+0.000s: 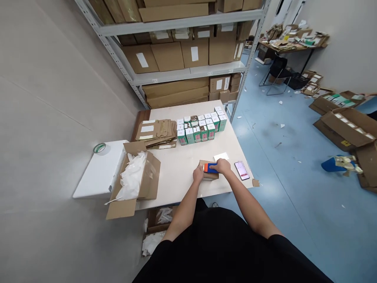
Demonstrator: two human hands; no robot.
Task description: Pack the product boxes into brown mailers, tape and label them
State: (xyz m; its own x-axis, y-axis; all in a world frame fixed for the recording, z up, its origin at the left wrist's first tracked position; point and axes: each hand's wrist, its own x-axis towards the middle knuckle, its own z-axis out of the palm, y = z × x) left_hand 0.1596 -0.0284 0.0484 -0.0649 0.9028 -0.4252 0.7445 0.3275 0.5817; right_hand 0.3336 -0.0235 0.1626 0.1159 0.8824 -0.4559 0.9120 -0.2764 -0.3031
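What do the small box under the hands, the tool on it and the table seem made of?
The small box: matt brown cardboard, by its colour. The blue and orange tool: probably plastic, with smooth solid colours. The table: a pale, smooth top, perhaps laminate.

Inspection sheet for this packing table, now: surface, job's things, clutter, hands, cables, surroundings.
Surface: white table, bare near the hands.
Job's things: small cardboard box with a blue-and-red tool on top.
Clutter: phone, white slip, green-and-white cartons in rows, flattened cardboard, open carton of white bags, tape roll.
Hands: left hand against the box's left end; right hand gripping the tool.
Cables: nothing seen.
Surroundings: shelving stacked with brown cartons; floor cartons and scraps on blue floor.
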